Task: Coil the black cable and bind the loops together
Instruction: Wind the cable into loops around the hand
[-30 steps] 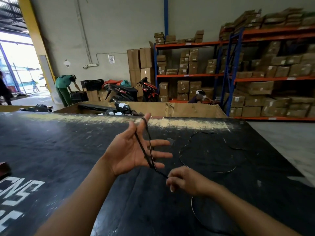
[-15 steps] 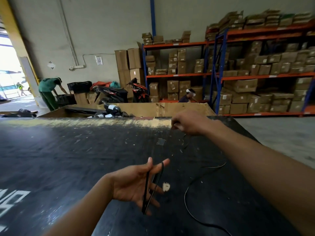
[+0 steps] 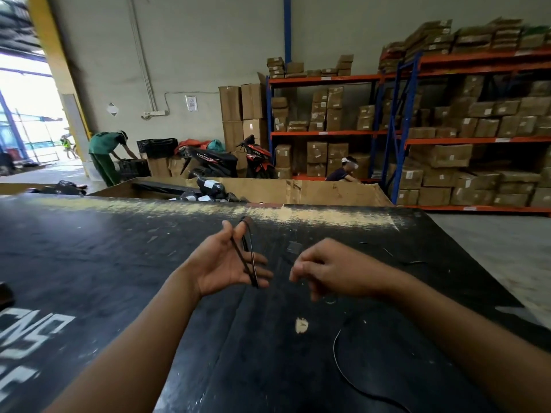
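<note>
My left hand (image 3: 222, 265) is held palm up above the black table (image 3: 104, 257), fingers spread and fairly straight. Narrow loops of the black cable (image 3: 250, 265) are wound lengthwise over it, from the index fingertip down to the little finger. Just to its right, my right hand (image 3: 331, 271) has its fingers curled and pinches the thin cable at its fingertips. The loose tail of the cable (image 3: 338, 362) curves over the table beneath my right forearm and runs off toward the near edge.
A white chip (image 3: 301, 325) marks the table between my arms, with white lettering (image 3: 26, 341) at the left. Beyond the far edge are a cardboard bin (image 3: 298, 190), parked scooters, box-filled shelving (image 3: 447, 138), and a person in green (image 3: 104, 156) bending over crates.
My right hand has come back from the table's far edge to just right of the left hand. The left hand has risen and tilted upward with its loops.
</note>
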